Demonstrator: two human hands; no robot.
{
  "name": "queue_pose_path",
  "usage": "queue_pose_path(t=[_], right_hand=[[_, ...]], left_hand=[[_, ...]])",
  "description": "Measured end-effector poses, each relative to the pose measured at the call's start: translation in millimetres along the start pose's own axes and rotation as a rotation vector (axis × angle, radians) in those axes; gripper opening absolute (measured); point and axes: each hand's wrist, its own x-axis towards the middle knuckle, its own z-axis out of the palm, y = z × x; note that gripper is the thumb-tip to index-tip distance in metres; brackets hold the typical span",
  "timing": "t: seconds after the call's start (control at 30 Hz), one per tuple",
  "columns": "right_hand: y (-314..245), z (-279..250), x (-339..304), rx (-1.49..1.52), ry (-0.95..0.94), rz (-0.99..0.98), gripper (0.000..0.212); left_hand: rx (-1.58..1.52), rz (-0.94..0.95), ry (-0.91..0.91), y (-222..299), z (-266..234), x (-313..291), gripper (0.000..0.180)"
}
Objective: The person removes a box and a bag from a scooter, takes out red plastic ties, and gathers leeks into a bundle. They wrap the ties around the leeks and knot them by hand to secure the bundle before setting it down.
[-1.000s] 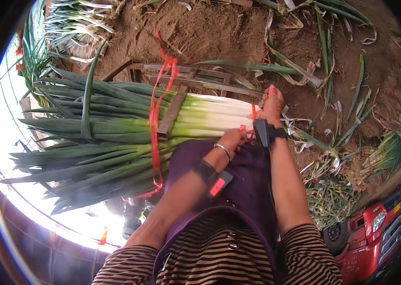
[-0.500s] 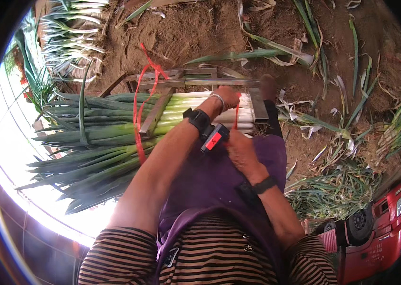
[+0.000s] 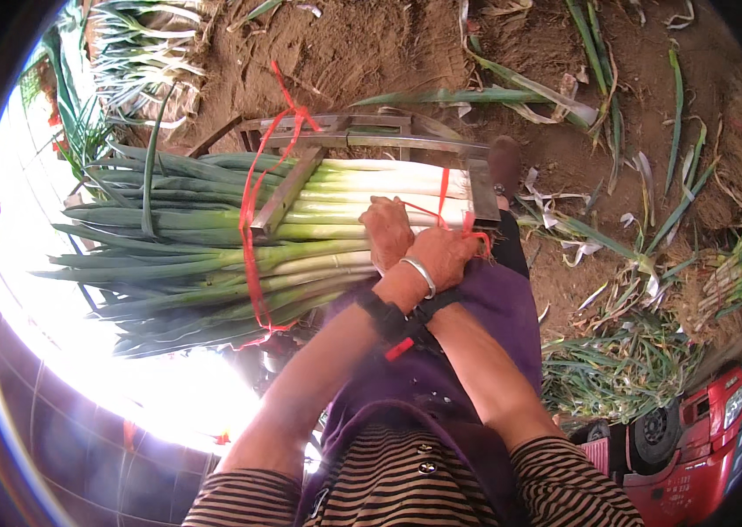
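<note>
A bundle of long green onions (image 3: 327,198) lies across a metal frame (image 3: 288,193), green leaves to the left and white stalks to the right. Round the white end runs a red plastic tie (image 3: 445,186). My forearms cross at the wrists. My left hand (image 3: 441,257), with a silver bangle, is closed on the tie at the right, and a loose red end sticks out beside it. My right hand (image 3: 387,230) is closed farther left on the stalks' near side, where a red strand runs to it. A second red tie (image 3: 250,237) loops loosely round the leaves.
Brown soil with scattered leaves (image 3: 582,233) lies beyond and to the right. More green onions (image 3: 147,57) lie at the far left. A heap of trimmings (image 3: 617,373) and a red vehicle (image 3: 696,448) are at the lower right. A shoe (image 3: 503,162) stands by the frame.
My left hand has come back toward me from the bundle's far side. My right hand has moved left, crossing the left arm. The red tie now lies across the top of the white stalks.
</note>
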Motion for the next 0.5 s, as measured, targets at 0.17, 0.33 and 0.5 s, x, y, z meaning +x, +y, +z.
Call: queue_pose_path(t=[0.17, 0.33, 0.5], right_hand=[[4, 16, -12, -0.135, -0.132, -0.034, 0.025], [-48, 13, -31, -0.213, -0.250, -0.017, 0.044], [-53, -35, -134, -0.099, -0.686, 0.071, 0.032]], left_hand=[[-0.018, 0.141, 0.150, -15, 36, 7, 0.025], [0.012, 0.293, 0.316, -29, 47, 3, 0.016], [0.169, 0.364, 0.316, -32, 58, 3, 0.015]])
